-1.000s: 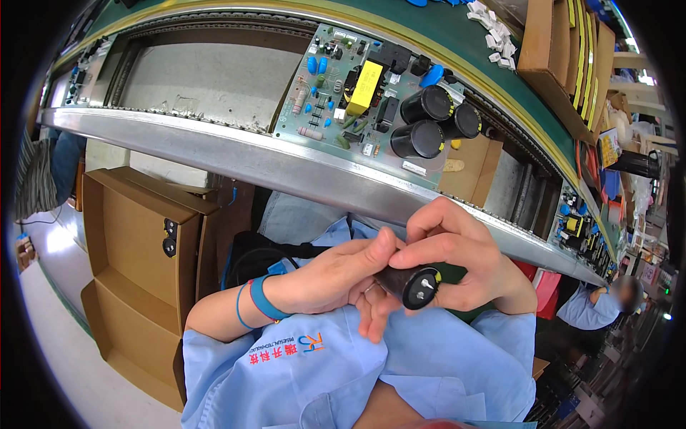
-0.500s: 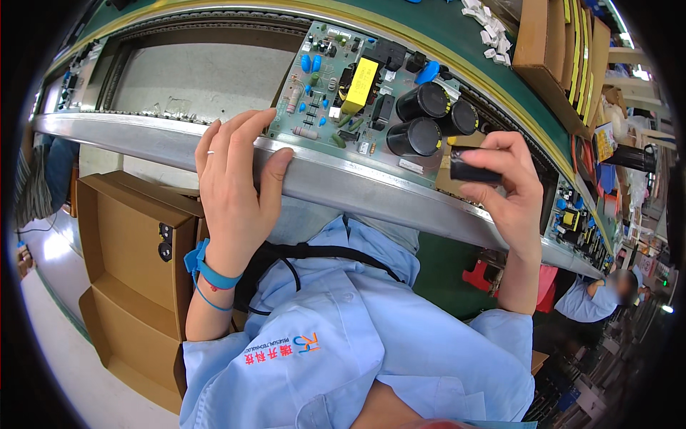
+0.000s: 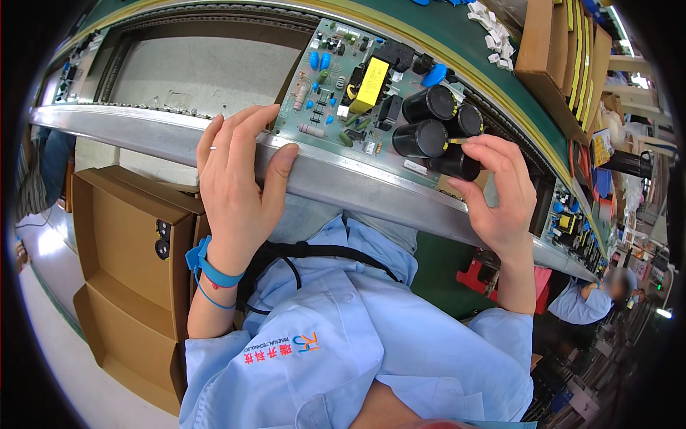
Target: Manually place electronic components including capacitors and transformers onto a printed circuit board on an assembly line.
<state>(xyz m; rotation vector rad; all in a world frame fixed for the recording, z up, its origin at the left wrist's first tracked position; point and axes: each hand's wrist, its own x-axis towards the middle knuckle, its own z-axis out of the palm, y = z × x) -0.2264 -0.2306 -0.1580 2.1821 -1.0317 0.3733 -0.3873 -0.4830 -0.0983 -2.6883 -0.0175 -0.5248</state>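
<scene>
A green circuit board (image 3: 330,107) lies across the conveyor's rails, carrying a yellow transformer (image 3: 371,84), small blue parts and a cluster of large black cylindrical capacitors (image 3: 420,138). At the cluster's near right corner, my right hand (image 3: 504,189) has thumb and fingers around one such capacitor (image 3: 457,164), which stands against its neighbours. Whether its leads sit in the board is hidden. My left hand (image 3: 239,164) rests open over the near metal rail (image 3: 336,168), fingertips at the board's left edge, holding nothing. A blue wrist strap (image 3: 220,275) circles that wrist.
An open cardboard box (image 3: 128,243) with two black capacitors (image 3: 163,239) sits below the rail at left. More boards (image 3: 568,222) ride the line to the right. White small parts (image 3: 491,32) and a cardboard carton (image 3: 554,64) stand beyond. A co-worker (image 3: 586,297) is at far right.
My right hand has brought the capacitor left and turned it from lying sideways to standing beside the others. The board has shifted slightly right; my left hand stays nearly still.
</scene>
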